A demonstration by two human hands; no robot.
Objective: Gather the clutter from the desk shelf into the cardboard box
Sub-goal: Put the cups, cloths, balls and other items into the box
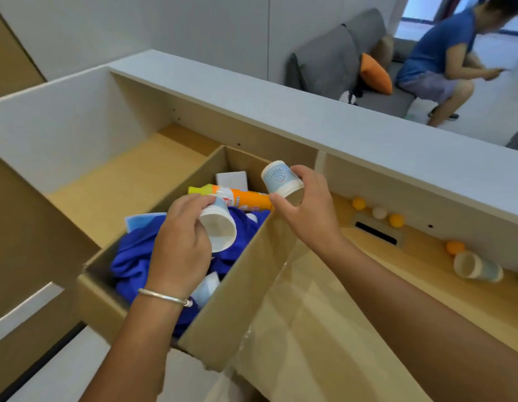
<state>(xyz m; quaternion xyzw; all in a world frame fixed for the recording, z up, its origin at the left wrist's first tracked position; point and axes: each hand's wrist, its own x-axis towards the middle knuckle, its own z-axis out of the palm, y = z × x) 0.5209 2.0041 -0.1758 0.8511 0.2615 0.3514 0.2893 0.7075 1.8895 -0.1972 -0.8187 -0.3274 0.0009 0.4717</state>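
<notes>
An open cardboard box [240,288] stands on the wooden desk. Inside lie a blue cloth [136,256], an orange and yellow bottle [246,198], a white packet [231,179] and another paper cup [207,288]. My left hand [179,245] grips a paper cup [218,227] on its side over the box, mouth towards me. My right hand [304,207] grips a second light-blue paper cup [281,179] above the box's right wall. On the desk shelf to the right lie several ping-pong balls [379,212] and stacked paper cups [477,269] on their side.
A grey shelf top [310,117] runs over the desk's back. A cable slot [375,233] is cut in the desk surface near the balls. A person in blue sits on a grey sofa [333,65] at the far right.
</notes>
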